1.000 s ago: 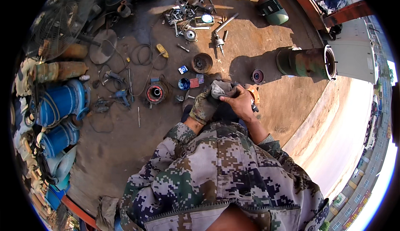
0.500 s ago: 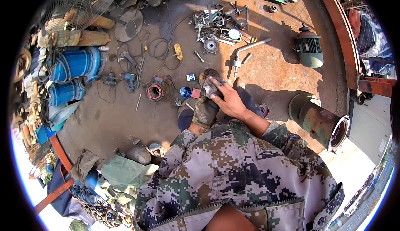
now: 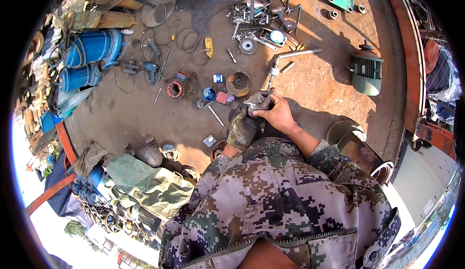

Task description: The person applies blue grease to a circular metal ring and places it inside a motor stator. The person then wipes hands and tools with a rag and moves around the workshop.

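In front of my chest, both hands meet on a crumpled grey cloth-like piece; whether it is a rag or a glove I cannot tell. My left hand wears a stained glove and has its fingers closed around the piece. My bare right hand pinches it from the other side, thumb on top. Just beyond lies a round metal part with a dark, rough centre. Beside that part are a can of blue paint, a flat red block and a hammer.
Farther off stands a socket tray, with wrenches and a bearing flange near it. A green motor is at right, a large pipe piece nearer. Blue pumps and cables lie left, beyond a red-rimmed housing.
My hands have drawn back from over the round metal part, which now shows fully. My right fingers, laid flat across the left hand before, now pinch the grey piece. The view has shifted.
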`<control>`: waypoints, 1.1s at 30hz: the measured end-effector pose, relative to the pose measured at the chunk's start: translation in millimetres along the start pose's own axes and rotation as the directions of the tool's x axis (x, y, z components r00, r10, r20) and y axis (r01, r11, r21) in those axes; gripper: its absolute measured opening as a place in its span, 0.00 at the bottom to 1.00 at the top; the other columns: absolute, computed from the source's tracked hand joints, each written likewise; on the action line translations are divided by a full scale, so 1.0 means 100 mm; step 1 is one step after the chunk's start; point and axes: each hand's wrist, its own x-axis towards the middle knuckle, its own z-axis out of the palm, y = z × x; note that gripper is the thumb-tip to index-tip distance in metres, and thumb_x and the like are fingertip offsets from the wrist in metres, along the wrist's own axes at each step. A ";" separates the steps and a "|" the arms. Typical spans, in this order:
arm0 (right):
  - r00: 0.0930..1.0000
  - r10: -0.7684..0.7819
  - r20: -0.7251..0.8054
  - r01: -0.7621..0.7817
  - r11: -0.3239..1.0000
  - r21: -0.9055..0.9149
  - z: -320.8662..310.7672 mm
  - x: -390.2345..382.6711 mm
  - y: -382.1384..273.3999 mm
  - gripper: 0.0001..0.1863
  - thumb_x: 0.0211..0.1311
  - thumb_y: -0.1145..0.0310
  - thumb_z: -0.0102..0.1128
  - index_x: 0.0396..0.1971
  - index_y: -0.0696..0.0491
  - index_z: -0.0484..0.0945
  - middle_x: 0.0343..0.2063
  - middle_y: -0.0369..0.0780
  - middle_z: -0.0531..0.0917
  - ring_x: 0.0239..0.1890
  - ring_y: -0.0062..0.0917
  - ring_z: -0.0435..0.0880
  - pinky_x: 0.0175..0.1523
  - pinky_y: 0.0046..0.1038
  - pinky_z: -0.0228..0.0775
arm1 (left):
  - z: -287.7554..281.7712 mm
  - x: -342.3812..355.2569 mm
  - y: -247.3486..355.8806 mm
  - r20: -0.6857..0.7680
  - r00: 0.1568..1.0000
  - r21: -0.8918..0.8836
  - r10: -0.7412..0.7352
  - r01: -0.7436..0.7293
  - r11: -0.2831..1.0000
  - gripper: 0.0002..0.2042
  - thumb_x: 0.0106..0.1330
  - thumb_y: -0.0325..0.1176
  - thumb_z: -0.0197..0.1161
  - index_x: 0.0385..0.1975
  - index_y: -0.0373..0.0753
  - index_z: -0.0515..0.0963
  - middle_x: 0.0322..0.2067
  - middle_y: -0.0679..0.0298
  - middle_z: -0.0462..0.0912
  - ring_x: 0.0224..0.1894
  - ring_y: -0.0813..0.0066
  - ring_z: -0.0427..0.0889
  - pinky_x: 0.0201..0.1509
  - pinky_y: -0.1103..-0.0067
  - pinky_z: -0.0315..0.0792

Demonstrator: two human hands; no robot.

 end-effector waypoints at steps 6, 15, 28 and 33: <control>0.993 -0.074 -0.088 0.045 0.955 -0.293 -0.36 -0.05 -0.01 0.44 0.53 0.63 0.84 0.68 0.56 0.70 0.57 0.47 0.79 0.60 0.37 0.81 0.58 0.37 0.79 | 0.03 0.39 -0.33 0.251 0.959 0.470 0.132 -0.240 0.849 0.16 0.84 0.32 0.47 0.65 0.34 0.71 0.60 0.57 0.79 0.61 0.69 0.79 0.71 0.69 0.73; 0.951 0.293 -0.096 -0.241 0.901 0.361 -0.63 0.08 0.71 0.25 0.70 0.78 0.68 0.65 0.59 0.74 0.55 0.39 0.85 0.56 0.23 0.84 0.63 0.26 0.76 | 0.08 0.45 -0.49 0.008 0.982 -0.088 -0.186 0.186 0.979 0.19 0.80 0.31 0.56 0.68 0.37 0.72 0.63 0.55 0.78 0.63 0.61 0.81 0.68 0.63 0.78; 0.721 0.689 0.081 -0.654 0.636 0.409 -1.36 1.31 2.38 0.19 0.75 0.60 0.66 0.58 0.51 0.74 0.51 0.38 0.86 0.52 0.27 0.87 0.56 0.39 0.83 | -2.02 1.21 -1.19 -0.639 0.765 0.416 0.077 0.260 0.871 0.18 0.77 0.32 0.64 0.63 0.34 0.76 0.54 0.57 0.85 0.52 0.66 0.88 0.53 0.77 0.82; 0.621 0.775 0.118 -0.679 0.456 0.575 -1.09 1.13 3.43 0.18 0.78 0.60 0.62 0.60 0.51 0.76 0.52 0.37 0.86 0.53 0.28 0.87 0.57 0.37 0.82 | -3.46 2.40 -1.73 -0.599 0.758 0.800 0.258 0.584 0.141 0.25 0.68 0.38 0.70 0.61 0.33 0.77 0.49 0.46 0.87 0.52 0.52 0.87 0.55 0.66 0.80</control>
